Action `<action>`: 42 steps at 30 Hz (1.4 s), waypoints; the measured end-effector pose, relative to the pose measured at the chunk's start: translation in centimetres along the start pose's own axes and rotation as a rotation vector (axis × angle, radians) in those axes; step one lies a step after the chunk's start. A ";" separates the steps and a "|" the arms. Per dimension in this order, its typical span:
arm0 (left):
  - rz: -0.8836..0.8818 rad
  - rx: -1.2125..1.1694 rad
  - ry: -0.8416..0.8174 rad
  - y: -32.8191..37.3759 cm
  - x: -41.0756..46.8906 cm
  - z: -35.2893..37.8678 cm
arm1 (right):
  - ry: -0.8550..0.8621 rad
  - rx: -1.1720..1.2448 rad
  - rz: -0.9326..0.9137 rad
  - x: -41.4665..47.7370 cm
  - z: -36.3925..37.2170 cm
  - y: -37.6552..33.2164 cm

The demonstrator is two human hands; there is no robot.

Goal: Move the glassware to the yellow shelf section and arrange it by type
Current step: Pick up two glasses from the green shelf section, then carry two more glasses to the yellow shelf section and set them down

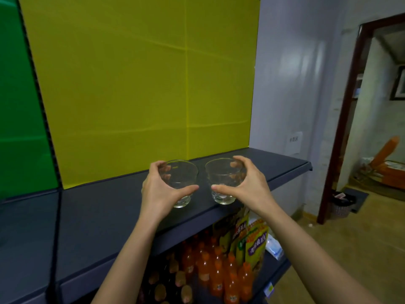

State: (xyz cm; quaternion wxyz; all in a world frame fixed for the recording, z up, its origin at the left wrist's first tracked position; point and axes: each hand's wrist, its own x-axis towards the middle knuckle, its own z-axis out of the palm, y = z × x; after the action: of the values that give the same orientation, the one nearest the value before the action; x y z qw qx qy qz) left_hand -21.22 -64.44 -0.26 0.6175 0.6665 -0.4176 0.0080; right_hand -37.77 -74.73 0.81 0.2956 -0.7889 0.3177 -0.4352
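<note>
Two matching clear footed glass cups stand side by side on the dark shelf board [105, 207] in front of the yellow back panel [135, 84]. My left hand [160, 191] wraps the left glass cup [179, 178], thumb across its front and fingers behind the rim. My right hand [245, 183] grips the right glass cup [223, 178] the same way. Both cups are upright with their feet on or just above the shelf; I cannot tell whether they touch it. A narrow gap separates them.
A green panel [19, 106] adjoins the yellow section on the left. The shelf below holds orange drink bottles [219, 273] and snack bags [254, 240]. At the right is a white wall, a doorway [377, 106] and a small bin [341, 205] on the floor.
</note>
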 end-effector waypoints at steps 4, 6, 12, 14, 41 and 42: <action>-0.035 0.052 0.027 -1.4 2.1 2.9 | -0.067 0.031 -0.015 4.2 0.8 2.7; -0.055 0.080 0.029 -2.0 2.6 3.7 | -0.092 0.062 -0.013 5.8 1.6 3.8; -0.119 0.166 0.108 -3.1 3.4 5.0 | -0.226 0.147 -0.014 9.8 4.3 6.6; -0.137 0.192 0.149 -3.4 3.8 5.2 | -0.284 0.172 -0.024 10.7 5.2 7.4; 0.013 1.269 0.490 3.4 -5.7 -0.2 | -0.545 0.174 -0.837 8.8 4.8 0.8; -0.006 1.322 0.489 3.8 -6.7 -1.1 | -0.577 0.177 -0.857 7.8 5.4 0.1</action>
State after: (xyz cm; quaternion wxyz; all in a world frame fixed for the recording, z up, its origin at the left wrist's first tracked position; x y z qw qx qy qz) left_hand -27.18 -59.43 -0.47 0.1591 0.8823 -0.1726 0.4079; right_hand -29.77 -79.66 2.22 0.2320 -0.9079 -0.1657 -0.3074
